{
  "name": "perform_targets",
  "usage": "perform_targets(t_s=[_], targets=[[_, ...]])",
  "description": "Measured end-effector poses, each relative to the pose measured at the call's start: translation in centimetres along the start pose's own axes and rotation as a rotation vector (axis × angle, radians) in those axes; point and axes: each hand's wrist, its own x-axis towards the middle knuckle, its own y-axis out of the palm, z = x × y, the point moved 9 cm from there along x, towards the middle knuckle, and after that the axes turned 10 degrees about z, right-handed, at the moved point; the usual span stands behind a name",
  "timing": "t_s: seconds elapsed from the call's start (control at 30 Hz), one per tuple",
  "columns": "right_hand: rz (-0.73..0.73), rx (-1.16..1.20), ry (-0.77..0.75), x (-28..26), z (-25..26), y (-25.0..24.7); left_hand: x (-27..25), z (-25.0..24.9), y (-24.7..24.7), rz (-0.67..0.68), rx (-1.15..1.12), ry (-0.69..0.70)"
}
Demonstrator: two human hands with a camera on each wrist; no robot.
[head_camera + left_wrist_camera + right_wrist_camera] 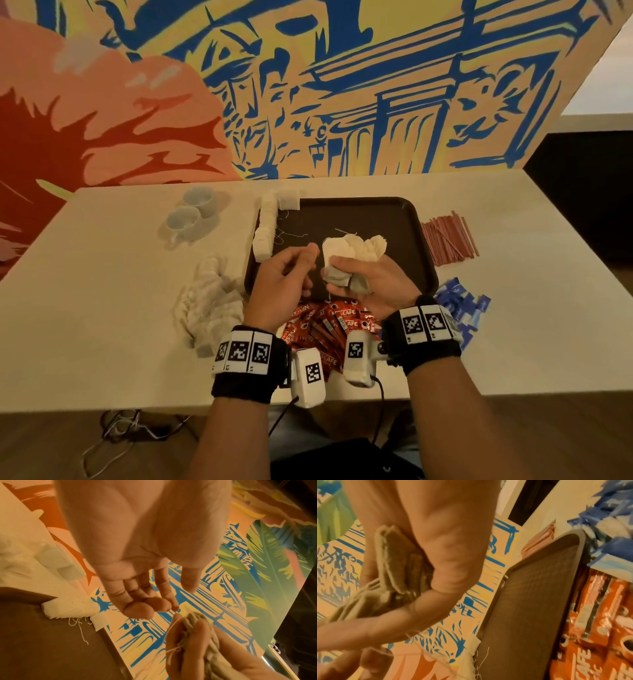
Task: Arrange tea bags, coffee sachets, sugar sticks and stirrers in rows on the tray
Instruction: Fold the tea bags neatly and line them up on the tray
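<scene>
My right hand point(363, 284) grips a bunch of cream tea bags point(356, 248) above the near half of the dark brown tray point(380, 216); the right wrist view shows the bags point(393, 561) squeezed between thumb and fingers. My left hand point(305, 263) hovers just left of the bunch, palm up, fingers loosely curled and thumb apart, holding nothing point(154, 601). A thin string from the bunch point(197, 628) hangs near its fingertips. A row of tea bags point(267, 226) lies along the tray's left edge. Red coffee sachets point(325, 325) are heaped before the tray.
More tea bags point(209, 301) are piled on the table left of the tray. Two pale cups point(191, 212) stand at the back left. Red stirrers point(448, 241) lie right of the tray, blue sugar sticks point(462, 305) nearer me. A painted wall rises behind the table.
</scene>
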Motion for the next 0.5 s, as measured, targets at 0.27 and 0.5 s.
perform_targets(t_s=[0.27,0.5], targets=[[-0.044,-0.166,-0.095,-0.8,0.8,-1.0,-0.5,-0.8,2.2,0.154,-0.032,0.046],[-0.012,-0.086,-0.176,-2.1,1.5,-0.9,-0.4,-0.8,1.2,0.104,-0.097,0.049]])
